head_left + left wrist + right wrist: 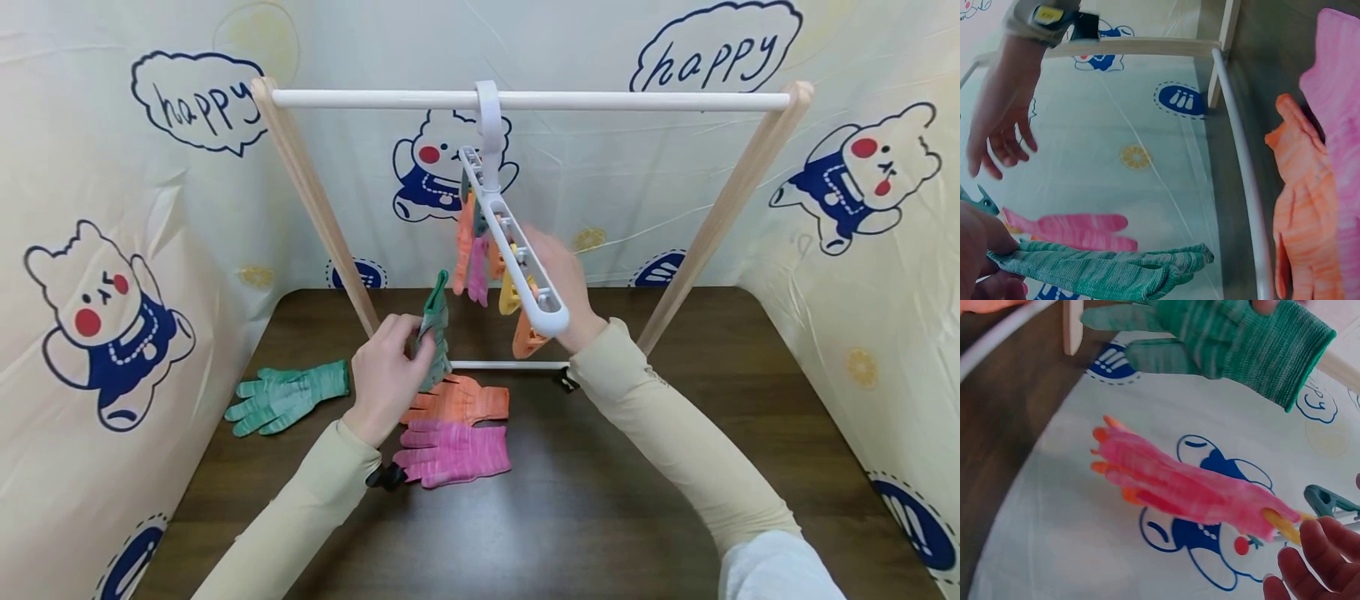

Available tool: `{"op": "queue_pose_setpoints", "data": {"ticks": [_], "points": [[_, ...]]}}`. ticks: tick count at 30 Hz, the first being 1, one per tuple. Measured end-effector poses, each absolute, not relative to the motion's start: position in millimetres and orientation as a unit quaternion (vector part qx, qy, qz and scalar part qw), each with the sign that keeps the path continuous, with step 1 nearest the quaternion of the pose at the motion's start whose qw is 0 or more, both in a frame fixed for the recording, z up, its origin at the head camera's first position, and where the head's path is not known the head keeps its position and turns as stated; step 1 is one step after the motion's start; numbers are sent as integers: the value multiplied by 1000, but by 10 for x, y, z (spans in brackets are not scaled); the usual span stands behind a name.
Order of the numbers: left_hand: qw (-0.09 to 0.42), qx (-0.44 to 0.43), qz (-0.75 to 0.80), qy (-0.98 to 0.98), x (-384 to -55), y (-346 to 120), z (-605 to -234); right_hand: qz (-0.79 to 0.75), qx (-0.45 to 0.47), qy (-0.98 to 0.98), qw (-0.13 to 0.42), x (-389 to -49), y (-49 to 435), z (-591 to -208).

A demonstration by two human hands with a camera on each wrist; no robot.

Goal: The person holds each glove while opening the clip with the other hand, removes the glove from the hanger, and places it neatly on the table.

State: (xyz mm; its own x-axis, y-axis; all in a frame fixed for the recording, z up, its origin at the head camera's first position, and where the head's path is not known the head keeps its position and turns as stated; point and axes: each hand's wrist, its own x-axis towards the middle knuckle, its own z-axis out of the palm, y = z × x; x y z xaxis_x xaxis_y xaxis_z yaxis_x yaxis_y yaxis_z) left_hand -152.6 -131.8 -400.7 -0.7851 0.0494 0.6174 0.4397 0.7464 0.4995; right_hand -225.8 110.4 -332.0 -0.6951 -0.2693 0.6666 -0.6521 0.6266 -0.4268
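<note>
My left hand (390,367) pinches the cuff of a green glove (1110,269), held in the air left of the white hanger (517,250). In the right wrist view the held glove stretches across the top, its fingers pointing left. My right hand (558,283) is behind the hanger's near end, partly hidden by it. The left wrist view shows that right hand (1007,119) with loosely bent fingers and nothing in them. A pink glove (1185,481) hangs from a yellow clip (1282,526), with orange fingertips showing behind it. A dark green clip (1322,501) is near my right fingers.
The hanger hooks over the white bar (637,101) of a wooden-legged rack (727,208). On the brown table (600,517) lie another green glove (288,396), an orange glove (468,400) and a pink glove (457,454). Orange clips (528,335) hang at the hanger's near end.
</note>
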Motion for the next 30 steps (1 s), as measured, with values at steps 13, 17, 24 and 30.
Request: {"op": "queue_pose_setpoints", "data": {"ticks": [13, 17, 24, 30], "points": [[302, -150, -283, -898, -1315, -1568, -4075, 303, 235, -892, 240, -1873, 1291, -3658], [304, -143, -272, -902, -1250, -1700, -4085, 304, 239, -891, 238, -1796, 1325, -3731], [285, -123, -261, -914, -1164, -1918, -4076, 310, 221, -892, 244, -1734, 1420, -3847], [266, -116, -246, -925, -1135, -2119, -4079, 314, 215, -895, 232, -1712, 1494, -3905]]}}
